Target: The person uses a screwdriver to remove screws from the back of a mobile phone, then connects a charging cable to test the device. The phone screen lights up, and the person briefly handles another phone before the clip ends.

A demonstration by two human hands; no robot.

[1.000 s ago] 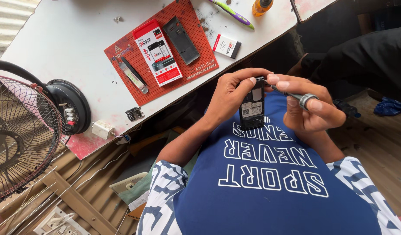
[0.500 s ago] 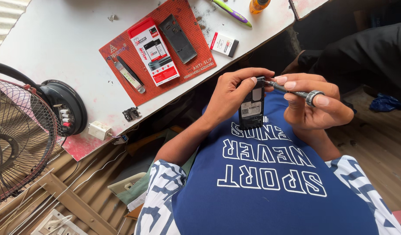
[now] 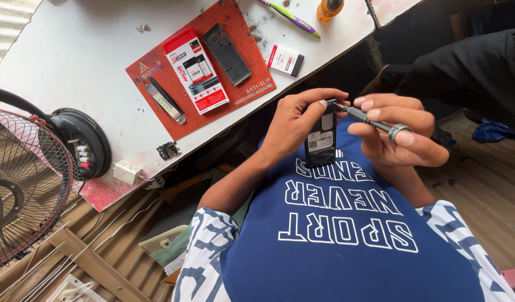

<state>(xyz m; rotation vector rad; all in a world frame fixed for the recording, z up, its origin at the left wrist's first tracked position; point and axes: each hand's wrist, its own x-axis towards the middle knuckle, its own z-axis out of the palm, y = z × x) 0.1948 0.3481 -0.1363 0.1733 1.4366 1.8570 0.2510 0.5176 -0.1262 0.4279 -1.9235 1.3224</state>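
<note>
At the far left, about nine o'clock in the view, a wire-grilled table fan with a round black motor housing stands at the edge of the white bench, and a small white plug adapter lies just beside its base. Toward eleven o'clock a red perforated anti-slip mat lies on the bench, carrying a slim metal tool, a red-and-white retail box and a black phone back cover; just off the mat's right edge sits a small white-and-red phone battery, with a green-and-purple toothbrush and an orange bottle at twelve o'clock. Below the bench edge, near the middle of the view, the left hand is closed around a small black opened mobile phone, held above the lap with its long axis running roughly twelve to six o'clock, back side facing up. At three o'clock from the phone, the right hand, with a ring on one finger, pinches a slim dark metal screwdriver. The driver's shaft lies about ten to four o'clock, its tip touching the phone's upper right corner, so the right hand is the working one and the phone lies toward nine o'clock from it.
</note>
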